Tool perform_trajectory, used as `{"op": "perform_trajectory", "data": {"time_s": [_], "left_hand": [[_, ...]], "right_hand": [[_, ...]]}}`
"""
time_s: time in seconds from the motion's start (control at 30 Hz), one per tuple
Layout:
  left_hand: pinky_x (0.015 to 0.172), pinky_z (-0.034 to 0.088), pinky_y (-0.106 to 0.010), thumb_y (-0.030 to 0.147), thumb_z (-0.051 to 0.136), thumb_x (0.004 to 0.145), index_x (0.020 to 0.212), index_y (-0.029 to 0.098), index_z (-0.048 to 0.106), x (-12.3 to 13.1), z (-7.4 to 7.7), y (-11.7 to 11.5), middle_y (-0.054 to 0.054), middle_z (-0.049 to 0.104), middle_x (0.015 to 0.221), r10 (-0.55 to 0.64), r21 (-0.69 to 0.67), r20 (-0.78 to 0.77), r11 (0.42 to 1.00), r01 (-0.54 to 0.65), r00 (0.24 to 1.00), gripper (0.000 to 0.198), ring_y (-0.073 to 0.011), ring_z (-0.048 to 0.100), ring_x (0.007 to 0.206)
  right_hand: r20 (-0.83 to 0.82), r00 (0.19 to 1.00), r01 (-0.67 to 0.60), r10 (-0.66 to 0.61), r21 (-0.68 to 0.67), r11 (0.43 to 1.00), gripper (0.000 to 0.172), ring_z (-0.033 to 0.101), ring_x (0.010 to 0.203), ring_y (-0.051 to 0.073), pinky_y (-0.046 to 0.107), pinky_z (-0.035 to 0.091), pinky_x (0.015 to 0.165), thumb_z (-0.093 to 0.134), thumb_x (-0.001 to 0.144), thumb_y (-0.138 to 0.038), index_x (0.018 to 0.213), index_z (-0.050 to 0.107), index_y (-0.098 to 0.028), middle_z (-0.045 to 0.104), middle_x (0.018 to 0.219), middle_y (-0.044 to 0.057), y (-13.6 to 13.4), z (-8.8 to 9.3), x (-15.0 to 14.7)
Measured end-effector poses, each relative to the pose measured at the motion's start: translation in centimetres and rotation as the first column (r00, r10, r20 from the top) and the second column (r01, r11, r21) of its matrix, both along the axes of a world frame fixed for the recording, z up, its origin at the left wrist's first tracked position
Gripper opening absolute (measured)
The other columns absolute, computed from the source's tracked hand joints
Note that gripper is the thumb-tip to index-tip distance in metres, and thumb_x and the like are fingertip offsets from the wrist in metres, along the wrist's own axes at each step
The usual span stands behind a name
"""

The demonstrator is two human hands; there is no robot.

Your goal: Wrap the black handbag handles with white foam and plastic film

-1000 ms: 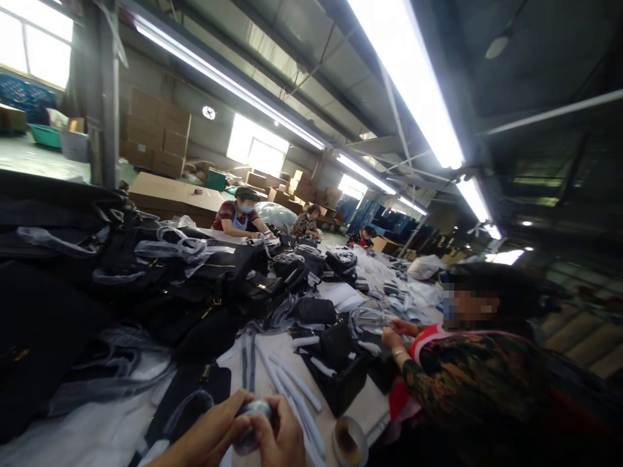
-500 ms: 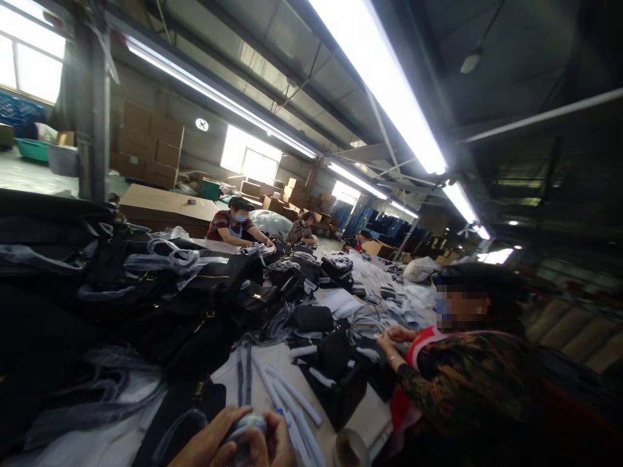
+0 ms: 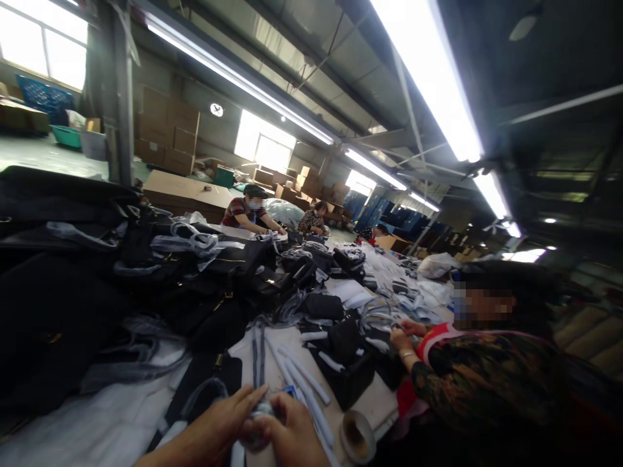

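Observation:
At the bottom of the view, my left hand (image 3: 226, 418) and my right hand (image 3: 298, 428) are both closed around a small, rounded, greyish shiny bundle (image 3: 257, 425). It looks wrapped in clear film; its exact kind is blurred and partly covered by my fingers. Beyond my hands, two grey strips (image 3: 258, 357) lie on the pale tabletop (image 3: 282, 337). White tubes (image 3: 306, 386) lie beside them, close to my right hand. A black bag (image 3: 221, 370) with a gold-coloured clasp rests just past my left hand. A hollow roll (image 3: 357, 436) stands to the right of my right hand.
Black bags (image 3: 209, 311) with film-wrapped straps are piled along the left side. On the right, a co-worker in a patterned sleeve (image 3: 452, 383) handles wrapped straps at the table. Other people (image 3: 248, 211) work farther back. Stacked cartons (image 3: 168, 130) stand behind them.
The camera has turned slightly, so the scene sits farther right. My hands show more fully and remain around the bundle. The hollow roll is more visible.

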State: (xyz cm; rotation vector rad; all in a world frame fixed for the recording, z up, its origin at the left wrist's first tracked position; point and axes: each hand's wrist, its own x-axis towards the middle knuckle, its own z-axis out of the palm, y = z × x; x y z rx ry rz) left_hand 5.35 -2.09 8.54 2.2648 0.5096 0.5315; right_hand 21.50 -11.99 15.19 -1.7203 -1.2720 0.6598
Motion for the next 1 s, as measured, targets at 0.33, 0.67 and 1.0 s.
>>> {"op": "perform_trajectory", "data": {"time_s": [0.33,0.67,1.0], "left_hand": [[0.107,0.04,-0.033,0.038,0.035,0.102,0.132,0.019,0.052,-0.5,3.0,-1.9,-0.009,0.061,0.129,0.123,-0.391,0.229,0.92,-0.025,0.966,0.04,-0.0211,0.055,0.119],[0.086,0.05,-0.038,0.007,0.046,0.085,0.12,0.017,0.055,-1.0,2.6,-1.5,-0.011,0.062,0.109,-0.024,0.072,-0.097,0.997,0.031,0.995,0.037,-0.0251,0.059,0.095],[0.114,0.035,-0.039,0.036,0.033,0.103,0.142,0.02,0.042,-1.8,0.0,-1.4,-0.01,0.052,0.143,0.047,-0.36,0.194,0.932,0.027,0.98,0.043,-0.0227,0.048,0.131]], "right_hand": [[-0.026,0.937,0.348,-0.347,0.09,0.933,0.049,0.069,0.08,0.024,0.029,0.052,0.07,0.056,0.083,-0.062,0.102,0.066,-0.018,0.074,0.09,0.009,-1.3,-3.7,-3.5],[0.032,0.989,-0.132,0.145,-0.248,0.96,0.031,0.065,0.07,0.021,0.027,0.046,0.064,0.058,0.085,-0.05,0.081,0.065,-0.02,0.07,0.076,0.002,-0.5,-1.8,-1.0],[-0.047,0.962,0.262,-0.267,-0.091,0.961,0.053,0.066,0.08,0.023,0.029,0.05,0.071,0.05,0.084,-0.067,0.1,0.063,-0.018,0.072,0.087,0.007,-0.8,-6.0,-3.5]]}}
